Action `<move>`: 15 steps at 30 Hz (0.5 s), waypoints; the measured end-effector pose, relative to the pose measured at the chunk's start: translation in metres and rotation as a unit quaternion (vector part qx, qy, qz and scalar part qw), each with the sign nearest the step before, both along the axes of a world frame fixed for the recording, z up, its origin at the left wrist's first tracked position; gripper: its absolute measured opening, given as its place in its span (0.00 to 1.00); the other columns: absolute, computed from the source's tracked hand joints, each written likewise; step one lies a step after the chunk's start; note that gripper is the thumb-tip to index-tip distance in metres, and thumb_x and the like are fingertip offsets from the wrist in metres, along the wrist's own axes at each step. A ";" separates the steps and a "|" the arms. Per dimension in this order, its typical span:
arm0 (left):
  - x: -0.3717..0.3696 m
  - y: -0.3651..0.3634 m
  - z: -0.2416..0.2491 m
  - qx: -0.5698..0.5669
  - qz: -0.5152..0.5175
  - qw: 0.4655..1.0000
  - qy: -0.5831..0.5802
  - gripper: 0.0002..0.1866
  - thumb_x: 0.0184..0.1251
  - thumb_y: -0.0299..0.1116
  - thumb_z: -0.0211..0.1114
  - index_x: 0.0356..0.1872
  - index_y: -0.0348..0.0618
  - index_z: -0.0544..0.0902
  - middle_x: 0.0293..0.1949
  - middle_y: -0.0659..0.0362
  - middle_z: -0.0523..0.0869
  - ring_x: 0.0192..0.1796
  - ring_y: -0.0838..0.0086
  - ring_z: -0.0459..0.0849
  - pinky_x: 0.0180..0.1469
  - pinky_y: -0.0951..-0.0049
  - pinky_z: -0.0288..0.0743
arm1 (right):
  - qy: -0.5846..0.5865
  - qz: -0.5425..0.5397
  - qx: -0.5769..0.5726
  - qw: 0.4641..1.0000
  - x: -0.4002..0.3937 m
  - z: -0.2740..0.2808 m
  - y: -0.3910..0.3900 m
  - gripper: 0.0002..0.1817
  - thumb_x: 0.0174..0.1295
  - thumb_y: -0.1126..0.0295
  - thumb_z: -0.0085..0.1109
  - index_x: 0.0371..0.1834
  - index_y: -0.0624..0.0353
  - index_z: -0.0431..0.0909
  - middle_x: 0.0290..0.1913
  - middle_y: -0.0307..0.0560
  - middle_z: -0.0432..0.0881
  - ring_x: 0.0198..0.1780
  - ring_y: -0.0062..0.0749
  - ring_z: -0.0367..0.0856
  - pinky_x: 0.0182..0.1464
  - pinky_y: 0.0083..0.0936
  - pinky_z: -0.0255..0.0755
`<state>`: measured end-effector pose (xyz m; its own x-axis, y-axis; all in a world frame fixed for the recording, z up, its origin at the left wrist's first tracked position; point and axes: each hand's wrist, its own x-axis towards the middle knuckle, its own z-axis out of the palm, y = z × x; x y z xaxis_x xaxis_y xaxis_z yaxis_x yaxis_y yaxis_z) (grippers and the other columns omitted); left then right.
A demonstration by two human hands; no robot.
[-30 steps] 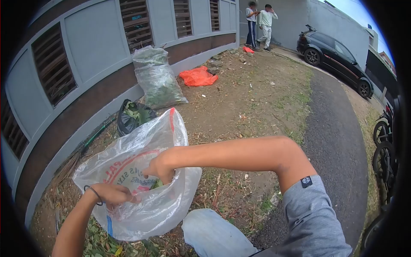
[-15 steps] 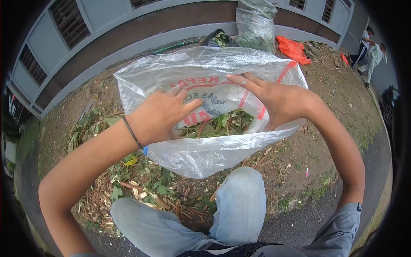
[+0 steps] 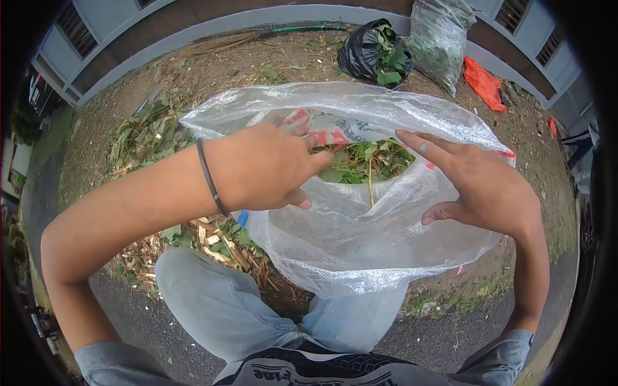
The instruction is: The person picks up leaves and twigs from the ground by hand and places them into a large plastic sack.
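Note:
A large translucent woven plastic sack (image 3: 347, 257) with red and blue-green print stands wide-mouthed before my knees. Green leaves and stems (image 3: 367, 161) lie inside it. My left hand (image 3: 270, 167), a dark band at its wrist, reaches over the left part of the mouth with fingers apart; its thumb points toward the sack's inner wall. On the right side, my right hand (image 3: 479, 180) has its fingers and thumb spread over the opening, close to the plastic. A ring shows on one finger. Whether either palm presses on the sack is hidden.
Leaves and cut twigs (image 3: 151, 138) cover the ground at left, with wood chips (image 3: 225, 248) by my knee. Beyond the sack are a black bag of leaves (image 3: 370, 55), a filled clear sack (image 3: 441, 45) and an orange plastic bag (image 3: 483, 83). A person (image 3: 582, 145) stands far right.
The sack's near edge has come toward me over my knees, and its mouth is wider. Both hands have shifted right, and my right thumb is now in sight. The view has tilted down.

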<state>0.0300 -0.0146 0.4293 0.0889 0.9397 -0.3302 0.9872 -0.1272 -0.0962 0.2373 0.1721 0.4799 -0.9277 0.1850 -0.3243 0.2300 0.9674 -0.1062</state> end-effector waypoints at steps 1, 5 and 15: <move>0.003 -0.002 0.005 0.012 0.008 0.999 -0.031 0.35 0.63 0.45 0.68 0.67 0.42 0.66 0.60 0.39 0.76 0.63 0.44 0.76 0.59 0.51 0.76 | 0.050 0.034 -0.015 0.998 0.002 -0.001 -0.004 0.60 0.35 0.61 0.80 0.77 0.45 0.57 0.68 0.55 0.72 0.67 0.55 0.70 0.64 0.45 0.68; 0.016 -0.015 0.024 0.041 0.096 0.994 -0.028 0.23 0.65 0.46 0.65 0.56 0.41 0.79 0.45 0.48 0.86 0.48 0.51 0.87 0.47 0.54 0.81 | 0.102 0.117 -0.043 0.987 -0.003 -0.013 -0.030 0.55 0.34 0.59 0.78 0.74 0.48 0.64 0.69 0.53 0.72 0.67 0.55 0.70 0.65 0.44 0.67; -0.001 -0.047 0.007 0.017 0.170 0.981 -0.094 0.22 0.64 0.47 0.65 0.49 0.38 0.84 0.42 0.47 0.88 0.46 0.53 0.87 0.49 0.55 0.80 | 0.049 0.187 -0.006 0.981 -0.059 -0.064 -0.014 0.51 0.39 0.65 0.75 0.73 0.55 0.64 0.69 0.57 0.71 0.69 0.57 0.68 0.71 0.44 0.62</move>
